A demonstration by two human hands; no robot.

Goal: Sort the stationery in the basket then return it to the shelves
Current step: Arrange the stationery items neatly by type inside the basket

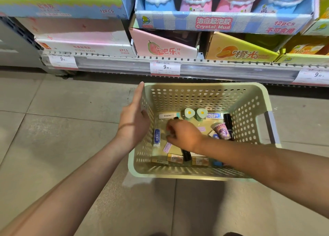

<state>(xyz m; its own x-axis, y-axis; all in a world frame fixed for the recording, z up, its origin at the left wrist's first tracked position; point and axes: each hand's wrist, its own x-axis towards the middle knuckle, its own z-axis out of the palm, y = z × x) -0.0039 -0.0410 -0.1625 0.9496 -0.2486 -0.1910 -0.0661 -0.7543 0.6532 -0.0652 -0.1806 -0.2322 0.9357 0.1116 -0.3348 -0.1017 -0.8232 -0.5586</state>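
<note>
— While the shelves [178, 70] above stand full of boxed goods, has anything gone back yet?

— Not that I can judge. The basket [204, 173] sits on the floor [53, 128] just below them, stationery strewn loose over its bottom: sorting looks barely begun, shelving all ahead.

— And the hands?

— The left hand [135, 121] lies along the basket's left wall, fingers straight and together, steadying it. The right hand [183, 134] is down inside, fingers curled near a black pen [186, 154]; whether they pinch anything I cannot tell.

— What's left in there?

— A pink cup [221, 130], two green egg-topped pieces [189, 113], a blue-labelled eraser [157, 137], small tan boxes [175, 158] by the near wall.
</note>
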